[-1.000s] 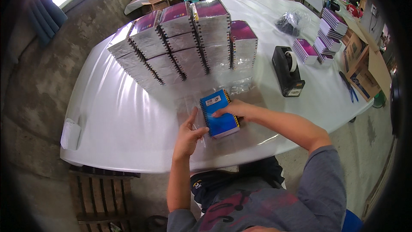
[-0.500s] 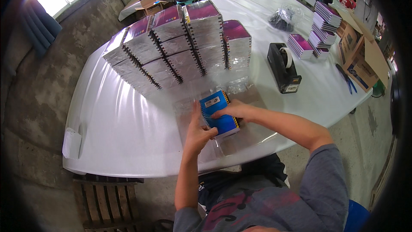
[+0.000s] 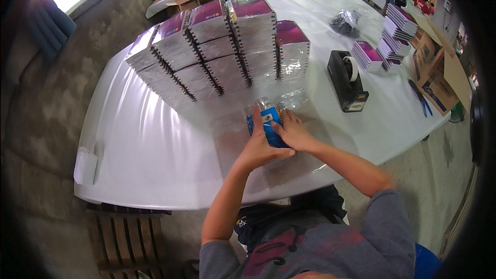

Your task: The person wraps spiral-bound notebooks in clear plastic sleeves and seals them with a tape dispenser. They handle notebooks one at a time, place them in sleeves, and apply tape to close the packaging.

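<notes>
A stack of blue-covered spiral notebooks point(image 3: 274, 135) lies on a clear plastic sheet point(image 3: 232, 147) at the table's near side. Coils show along both long sides. My left hand point(image 3: 260, 146) grips the stack's left and near edges, its index finger pointing up the side and its thumb stretched across the near end. On the opposite side, my right hand point(image 3: 296, 133) has its fingers along the edge and its thumb on the top cover. Beyond the sheet stand tall blocks of plastic-wrapped spiral notebooks point(image 3: 214, 46) with purple covers.
To the right stand a black tape dispenser point(image 3: 347, 82), loose stacks of purple notebooks point(image 3: 395, 36) and an open cardboard box point(image 3: 434, 75). Blue-handled pliers point(image 3: 421, 98) lie near the edge. Crumpled clear plastic point(image 3: 346, 22) sits farther back, and a folded white item point(image 3: 85, 166) at far left.
My left hand has moved up and right, its thumb now across the near end. My right hand has shifted from the middle of the cover to the stack's right edge.
</notes>
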Tool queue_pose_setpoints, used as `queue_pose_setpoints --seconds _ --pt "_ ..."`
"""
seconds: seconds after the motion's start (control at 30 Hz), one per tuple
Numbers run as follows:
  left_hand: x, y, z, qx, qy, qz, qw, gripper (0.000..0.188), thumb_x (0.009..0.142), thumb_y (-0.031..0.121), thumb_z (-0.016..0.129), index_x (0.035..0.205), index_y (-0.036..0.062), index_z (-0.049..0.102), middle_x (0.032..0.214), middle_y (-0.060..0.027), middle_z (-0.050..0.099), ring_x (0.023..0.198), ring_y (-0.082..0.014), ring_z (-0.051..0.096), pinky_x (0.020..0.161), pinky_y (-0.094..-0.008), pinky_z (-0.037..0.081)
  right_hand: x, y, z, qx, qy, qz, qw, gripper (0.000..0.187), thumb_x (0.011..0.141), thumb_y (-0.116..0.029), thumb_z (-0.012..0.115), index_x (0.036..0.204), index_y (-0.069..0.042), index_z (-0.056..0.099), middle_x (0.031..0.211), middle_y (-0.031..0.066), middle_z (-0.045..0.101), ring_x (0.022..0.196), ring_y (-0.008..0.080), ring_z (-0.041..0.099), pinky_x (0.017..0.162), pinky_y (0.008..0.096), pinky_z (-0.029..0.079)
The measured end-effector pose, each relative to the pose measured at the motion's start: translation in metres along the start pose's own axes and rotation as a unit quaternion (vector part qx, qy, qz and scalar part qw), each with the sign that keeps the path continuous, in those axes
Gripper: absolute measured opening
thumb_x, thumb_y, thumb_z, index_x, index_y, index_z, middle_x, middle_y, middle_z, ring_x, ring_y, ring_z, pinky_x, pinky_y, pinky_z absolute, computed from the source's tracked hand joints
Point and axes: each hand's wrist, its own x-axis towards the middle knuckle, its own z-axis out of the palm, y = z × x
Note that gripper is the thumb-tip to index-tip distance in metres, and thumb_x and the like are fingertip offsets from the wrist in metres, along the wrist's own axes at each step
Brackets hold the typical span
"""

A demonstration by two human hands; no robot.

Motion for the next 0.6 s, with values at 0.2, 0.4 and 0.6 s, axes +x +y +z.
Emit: queue_pose_setpoints --seconds 0.2,0.4,0.6 --pt "-0.002 0.005 -0.005 -0.037 -0.025 -0.007 0.999 0.136 0.058 0.034 0.088 0.147 0.0071 -0.012 0.148 -0.0293 0.015 0.128 -0.0355 0.041 0.105 -0.0364 0.036 -0.011 0.001 0.005 0.023 0.029 -0.058 0.998 0.091 0.089 -0.05 0.051 0.143 0.009 0.01 0.144 0.0304 0.025 0.132 0.044 0.03 0.109 0.0453 0.026" --pt "-0.026 0.002 -0.016 0.202 0.116 0.093 0.968 0.053 0.079 0.011 0.07 0.129 0.0032 0.053 0.133 -0.014 0.052 0.1 -0.0279 0.064 0.089 -0.0353 0.05 -0.008 0.002 0.008 0.028 0.03 -0.059 0.997 0.084 0.092 -0.043 0.05 0.143 0.009 0.009 0.146 0.0286 0.023 0.135 0.041 0.027 0.11 0.0433 0.024" --pt "-0.026 0.002 -0.015 0.3 0.029 0.031 0.953 0.049 0.081 0.019 0.068 0.125 0.0024 0.055 0.138 -0.0128 0.046 0.13 -0.0287 0.04 0.105 -0.0374 0.036 -0.019 0.0 0.0 0.048 0.036 -0.033 0.998 0.078 0.093 -0.046 0.047 0.142 0.008 0.019 0.15 0.0252 0.017 0.14 0.0371 0.018 0.112 0.0441 0.018"
